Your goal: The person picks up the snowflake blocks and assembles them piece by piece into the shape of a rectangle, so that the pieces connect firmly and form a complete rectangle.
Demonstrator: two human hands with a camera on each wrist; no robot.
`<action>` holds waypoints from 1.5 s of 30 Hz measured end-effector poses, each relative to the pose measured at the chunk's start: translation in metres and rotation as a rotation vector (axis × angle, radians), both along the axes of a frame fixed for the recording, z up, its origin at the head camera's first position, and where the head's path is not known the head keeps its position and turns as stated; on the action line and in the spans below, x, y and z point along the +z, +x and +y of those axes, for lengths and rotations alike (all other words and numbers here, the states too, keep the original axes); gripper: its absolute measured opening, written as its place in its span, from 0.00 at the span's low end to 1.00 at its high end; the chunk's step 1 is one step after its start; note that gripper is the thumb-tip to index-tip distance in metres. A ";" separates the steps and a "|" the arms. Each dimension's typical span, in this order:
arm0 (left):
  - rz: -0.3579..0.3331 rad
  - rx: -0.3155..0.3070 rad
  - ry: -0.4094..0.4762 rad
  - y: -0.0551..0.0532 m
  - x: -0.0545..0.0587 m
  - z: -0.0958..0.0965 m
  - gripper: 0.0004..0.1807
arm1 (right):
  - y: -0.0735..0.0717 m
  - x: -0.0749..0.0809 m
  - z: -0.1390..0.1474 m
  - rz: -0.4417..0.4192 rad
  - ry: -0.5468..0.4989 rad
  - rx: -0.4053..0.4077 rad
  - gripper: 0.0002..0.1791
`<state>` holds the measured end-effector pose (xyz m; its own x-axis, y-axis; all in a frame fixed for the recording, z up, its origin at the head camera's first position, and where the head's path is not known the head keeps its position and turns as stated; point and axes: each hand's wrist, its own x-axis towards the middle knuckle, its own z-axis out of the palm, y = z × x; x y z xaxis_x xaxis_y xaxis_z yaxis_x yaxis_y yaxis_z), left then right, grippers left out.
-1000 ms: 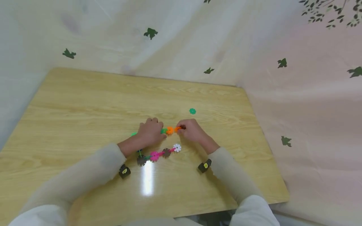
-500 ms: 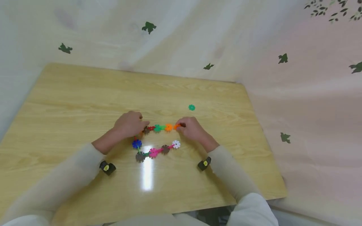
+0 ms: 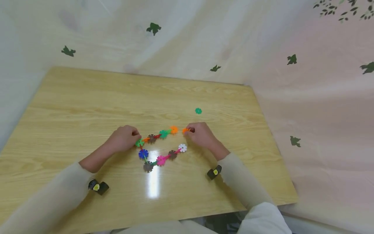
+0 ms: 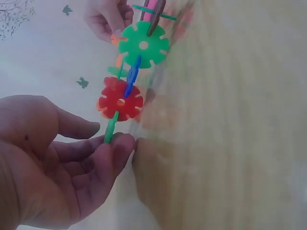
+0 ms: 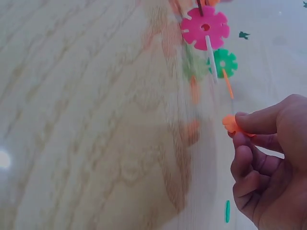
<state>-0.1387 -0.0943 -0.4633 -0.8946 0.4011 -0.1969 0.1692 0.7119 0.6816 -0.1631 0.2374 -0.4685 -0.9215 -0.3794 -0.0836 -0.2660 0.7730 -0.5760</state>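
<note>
A chain of notched, flower-shaped interlocking plastic discs lies bent on the table. Its upper arm ends in an orange disc (image 3: 174, 130), its lower arm in a white disc (image 3: 182, 148). At the left bend, my left hand (image 3: 122, 139) has curled fingers at a green disc (image 3: 139, 143); in the left wrist view this green disc (image 4: 111, 127) sits edge-on against the fingertips, the thumb slightly apart. My right hand (image 3: 202, 135) pinches a separate orange disc (image 3: 185, 130), just right of the chain's orange end. A brown piece joined to it is mostly hidden by the fingers.
A loose green disc (image 3: 198, 111) lies on the wooden table (image 3: 87, 97), beyond my right hand. Black wrist cameras hang below both sleeves. Pale fabric with dark bird shapes (image 3: 154, 28) stands behind the table and along its right side.
My left hand has moved left from the chain's upper arm to its left bend, uncovering discs. The chain has tilted, its left side nearer me. My right hand still pinches the orange disc.
</note>
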 end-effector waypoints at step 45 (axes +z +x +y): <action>-0.325 0.157 0.409 -0.022 -0.022 0.064 0.12 | 0.011 0.000 -0.047 0.203 0.260 0.150 0.06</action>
<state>-0.1604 -0.0305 -0.4854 -0.8687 0.3700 -0.3293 -0.1834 0.3773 0.9077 -0.1523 0.1907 -0.4681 -0.8648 -0.5019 -0.0158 -0.4767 0.8303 -0.2887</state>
